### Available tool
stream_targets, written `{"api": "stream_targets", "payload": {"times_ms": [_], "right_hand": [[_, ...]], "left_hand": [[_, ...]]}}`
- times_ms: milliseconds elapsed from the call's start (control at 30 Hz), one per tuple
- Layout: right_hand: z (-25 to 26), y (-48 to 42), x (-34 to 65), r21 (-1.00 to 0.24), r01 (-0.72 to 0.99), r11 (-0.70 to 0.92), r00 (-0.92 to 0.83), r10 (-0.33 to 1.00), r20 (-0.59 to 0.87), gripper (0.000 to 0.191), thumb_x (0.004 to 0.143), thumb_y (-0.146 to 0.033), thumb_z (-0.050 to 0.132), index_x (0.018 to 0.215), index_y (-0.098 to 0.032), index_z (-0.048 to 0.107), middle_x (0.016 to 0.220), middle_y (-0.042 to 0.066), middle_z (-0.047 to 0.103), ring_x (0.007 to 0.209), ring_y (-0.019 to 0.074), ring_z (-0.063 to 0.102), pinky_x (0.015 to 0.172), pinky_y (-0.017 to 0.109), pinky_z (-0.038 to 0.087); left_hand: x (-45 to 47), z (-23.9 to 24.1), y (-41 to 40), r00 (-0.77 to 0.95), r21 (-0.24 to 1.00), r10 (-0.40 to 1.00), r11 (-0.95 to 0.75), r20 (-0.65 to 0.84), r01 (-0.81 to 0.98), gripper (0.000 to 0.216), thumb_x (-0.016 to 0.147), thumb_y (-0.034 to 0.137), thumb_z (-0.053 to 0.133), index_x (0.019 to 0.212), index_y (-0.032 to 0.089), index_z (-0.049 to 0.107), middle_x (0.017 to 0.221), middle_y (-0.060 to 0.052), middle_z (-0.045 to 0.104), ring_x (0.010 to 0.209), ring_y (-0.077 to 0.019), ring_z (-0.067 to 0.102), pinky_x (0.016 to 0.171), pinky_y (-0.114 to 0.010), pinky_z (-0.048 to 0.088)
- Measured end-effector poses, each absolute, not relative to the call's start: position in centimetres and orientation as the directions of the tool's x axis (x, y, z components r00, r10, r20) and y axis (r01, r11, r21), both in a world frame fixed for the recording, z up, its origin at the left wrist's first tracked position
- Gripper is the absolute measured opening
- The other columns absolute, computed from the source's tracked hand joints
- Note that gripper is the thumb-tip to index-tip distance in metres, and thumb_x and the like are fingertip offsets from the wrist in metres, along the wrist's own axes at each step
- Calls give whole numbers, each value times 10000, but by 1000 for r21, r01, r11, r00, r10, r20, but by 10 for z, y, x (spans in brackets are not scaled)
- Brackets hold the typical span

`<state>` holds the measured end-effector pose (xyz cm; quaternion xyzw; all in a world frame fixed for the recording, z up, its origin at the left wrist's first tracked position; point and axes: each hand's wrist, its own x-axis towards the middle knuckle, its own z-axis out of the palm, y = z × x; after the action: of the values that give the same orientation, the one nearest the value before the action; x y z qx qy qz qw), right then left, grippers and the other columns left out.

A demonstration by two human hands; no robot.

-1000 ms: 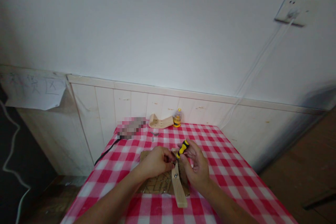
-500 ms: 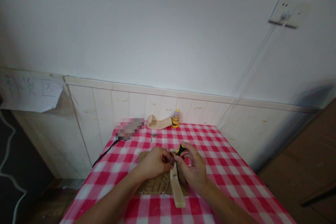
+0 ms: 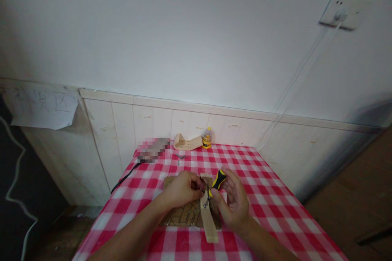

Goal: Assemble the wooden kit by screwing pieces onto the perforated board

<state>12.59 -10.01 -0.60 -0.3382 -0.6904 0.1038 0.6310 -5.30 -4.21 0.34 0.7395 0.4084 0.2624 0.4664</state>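
My right hand [image 3: 234, 202] grips a small yellow-and-black screwdriver [image 3: 217, 182], tip slanting down-left onto a pale wooden strip [image 3: 208, 222]. The strip lies across a brown patterned board [image 3: 183, 214] on the red-and-white checked tablecloth [image 3: 269, 204]. My left hand [image 3: 181, 188] is closed in a pinch at the strip's upper end, right beside the screwdriver tip; what its fingers hold is too small to make out.
At the table's far edge lie a curved wooden piece [image 3: 186, 142], a small yellow bottle [image 3: 207, 138], a blurred-out object [image 3: 152, 149] with a black cable [image 3: 122, 179], and loose screws [image 3: 180, 157]. A white panelled wall stands behind; a wall socket [image 3: 343, 11] has a white cable.
The screwdriver has tilted and shifted slightly right, its tip now lowered onto the strip. My left hand has stayed pinched at the same spot.
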Motion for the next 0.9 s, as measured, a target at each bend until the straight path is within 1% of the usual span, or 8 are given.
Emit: {"api": "stream_targets", "payload": {"times_ms": [67, 200, 400, 633, 700, 767, 900], "right_hand": [[-8, -102, 127, -555, 361, 750, 7, 593, 805, 570, 918, -141, 632, 1447, -294, 486, 1221, 111, 673, 1003, 237, 730, 850, 356, 634], [-16, -101, 131, -533, 392, 750, -32, 590, 807, 584, 914, -129, 625, 1458, -276, 472, 1183, 117, 685, 965, 244, 733, 832, 377, 638], [-21, -98, 135, -516, 393, 762, -76, 586, 807, 590, 916, -116, 620, 1462, -273, 461, 1178, 127, 691, 978, 257, 740, 828, 388, 640], [-6, -103, 130, -520, 273, 809, -193, 576, 794, 610, 936, -79, 531, 1501, -265, 399, 1167, 131, 709, 999, 253, 750, 834, 388, 645], [-5, -104, 130, -520, 261, 813, -202, 573, 795, 605, 934, -72, 526, 1496, -257, 400, 1158, 135, 720, 1004, 258, 753, 841, 396, 644], [-7, -104, 130, -512, 286, 810, -194, 572, 797, 602, 926, -71, 540, 1486, -250, 409, 1166, 146, 723, 1009, 267, 753, 843, 405, 645], [-15, -103, 134, -455, 403, 794, -159, 551, 819, 592, 897, -96, 611, 1452, -244, 469, 1196, 157, 708, 1010, 278, 745, 813, 396, 654]], "left_hand": [[-54, 3, -42, 533, 907, 846, -232, 10, 351, 223, 697, 146, 661, 880, 145, 788, 830, -33, 785, 730, -178, 676, 633, -239, 456], [-54, 4, -43, 538, 912, 843, -229, 10, 341, 218, 702, 154, 669, 886, 146, 786, 841, -34, 790, 746, -185, 684, 645, -244, 464], [-53, 8, -45, 533, 916, 846, -220, 8, 336, 203, 703, 138, 666, 871, 149, 779, 859, -34, 798, 786, -191, 699, 671, -239, 477], [-55, 14, -47, 543, 910, 839, -242, 22, 336, 203, 704, 117, 653, 863, 147, 776, 833, -18, 792, 773, -188, 697, 661, -234, 467], [-55, 14, -47, 545, 908, 838, -249, 28, 338, 184, 709, 121, 650, 844, 143, 772, 815, -16, 786, 769, -187, 694, 662, -234, 464], [-54, 14, -47, 542, 905, 840, -251, 27, 344, 170, 713, 124, 647, 829, 141, 769, 811, -18, 781, 775, -189, 692, 670, -236, 466], [-54, 16, -48, 532, 902, 846, -243, 17, 357, 172, 709, 120, 655, 838, 141, 767, 830, -27, 784, 777, -188, 693, 679, -239, 469]]}}
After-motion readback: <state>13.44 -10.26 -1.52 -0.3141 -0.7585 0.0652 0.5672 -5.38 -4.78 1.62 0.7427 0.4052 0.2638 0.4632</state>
